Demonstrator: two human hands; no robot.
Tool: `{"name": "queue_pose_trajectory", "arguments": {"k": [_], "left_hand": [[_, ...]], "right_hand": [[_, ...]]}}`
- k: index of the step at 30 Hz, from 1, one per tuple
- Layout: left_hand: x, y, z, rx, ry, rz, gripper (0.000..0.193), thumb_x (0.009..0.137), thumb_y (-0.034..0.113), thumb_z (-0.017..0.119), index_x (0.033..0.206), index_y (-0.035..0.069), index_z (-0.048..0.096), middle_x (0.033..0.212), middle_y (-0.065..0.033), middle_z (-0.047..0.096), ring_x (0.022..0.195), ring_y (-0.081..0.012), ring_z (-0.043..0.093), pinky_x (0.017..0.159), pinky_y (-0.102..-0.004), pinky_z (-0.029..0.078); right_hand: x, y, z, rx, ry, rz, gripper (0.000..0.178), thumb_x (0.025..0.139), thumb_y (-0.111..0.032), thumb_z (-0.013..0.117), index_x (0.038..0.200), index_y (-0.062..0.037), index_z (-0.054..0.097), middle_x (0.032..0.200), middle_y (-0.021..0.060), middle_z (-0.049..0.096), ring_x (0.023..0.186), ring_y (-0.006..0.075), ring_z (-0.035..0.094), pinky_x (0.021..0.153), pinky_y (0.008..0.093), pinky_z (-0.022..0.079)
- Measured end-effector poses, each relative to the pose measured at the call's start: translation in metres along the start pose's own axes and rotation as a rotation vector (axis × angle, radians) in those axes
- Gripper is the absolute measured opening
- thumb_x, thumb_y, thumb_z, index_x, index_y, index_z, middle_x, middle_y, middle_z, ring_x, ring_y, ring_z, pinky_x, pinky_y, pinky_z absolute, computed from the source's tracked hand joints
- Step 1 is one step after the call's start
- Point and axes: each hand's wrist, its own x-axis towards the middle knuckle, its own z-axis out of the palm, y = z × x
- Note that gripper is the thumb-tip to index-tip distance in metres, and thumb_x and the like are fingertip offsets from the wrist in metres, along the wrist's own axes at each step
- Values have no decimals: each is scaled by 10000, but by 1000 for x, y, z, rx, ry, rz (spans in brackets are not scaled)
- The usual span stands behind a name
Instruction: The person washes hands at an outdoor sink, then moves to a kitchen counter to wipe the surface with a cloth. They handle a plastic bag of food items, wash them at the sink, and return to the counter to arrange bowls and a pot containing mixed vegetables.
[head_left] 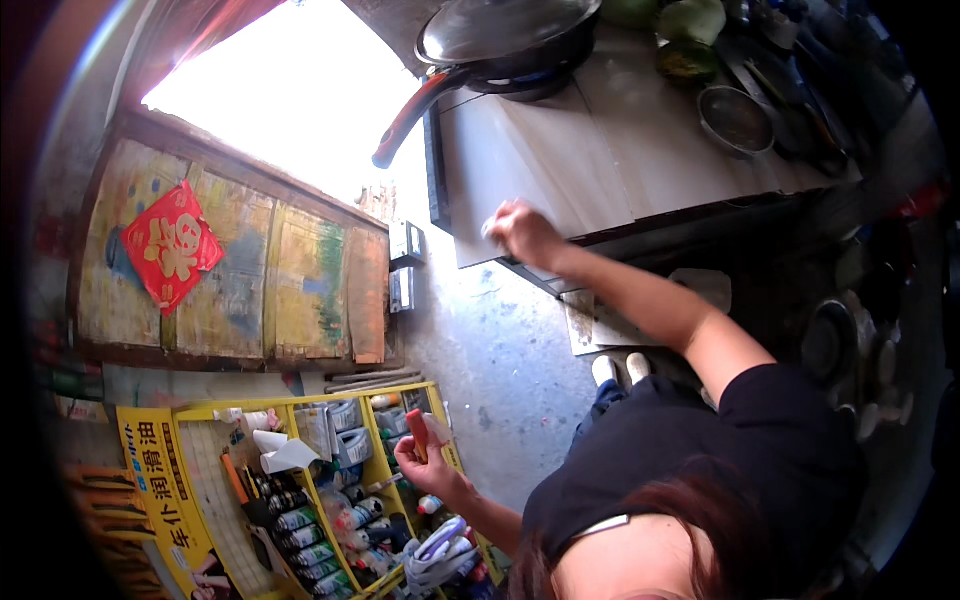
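1. Clearly tilted, the head view shows the person's own body, in a black top, low on the right of the picture, with the floor (500, 360) running up its middle.
2. One hand (520, 232) reaches out to the near edge of the grey desk (620, 140); its fingers are curled together on something small and pale, which I cannot make out. Which of the person's hands this is I cannot tell for sure; by the arm it looks like the right.
3. The other hand (425, 455), seemingly the left, is closed around a small red object (417, 433), which stands up out of the fist, held just over the right edge of the yellow rack (300, 410).
4. That yellow rack stands on the floor and holds rows of small bottles (310, 530) and a crumpled white paper (285, 452).
5. On the far part of the desk sits a lidded wok (505, 35) on a burner, its red handle (410, 115) jutting past the desk's left edge.
6. Toward the desk's right corner lie a metal bowl (737, 120) and green vegetables (690, 22).
7. A worn wooden cabinet (240, 260) bears a red diamond paper (170, 245).
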Motion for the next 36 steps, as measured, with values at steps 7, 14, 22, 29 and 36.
{"name": "queue_pose_trajectory", "arguments": {"k": [7,14,22,29,36], "left_hand": [[6,10,30,-107,-122,51,230,813,22,634,971,49,468,881,-3,469,785,-94,482,664,-216,425],[1,14,16,-46,-91,57,233,807,20,644,951,45,462,878,-3,443,800,-93,466,680,-210,420],[-5,10,9,-19,-63,4,247,791,6,652,943,49,463,861,0,444,774,-90,464,663,-212,422],[-1,20,20,-69,-70,-41,248,785,2,657,932,60,466,852,10,457,745,-81,476,663,-214,425],[26,28,39,-125,-162,51,255,795,37,660,960,38,466,856,-5,476,752,-86,471,688,-219,406]], "right_hand": [[-31,-28,-5,604,13,247,123,771,-64,662,890,-39,678,890,89,648,808,191,620,733,304,514],[43,142,-149,67,322,477,176,803,-132,589,940,-62,676,837,95,680,751,180,645,664,296,498],[12,179,-148,-100,57,267,148,757,-91,597,869,-106,692,862,112,648,795,264,627,719,352,491],[-43,23,-66,-85,140,129,99,786,-61,590,825,-74,680,851,99,603,842,248,590,764,337,488],[-2,-55,47,-154,-104,30,85,795,-100,583,827,-76,657,905,107,578,946,226,551,824,320,499]]}}
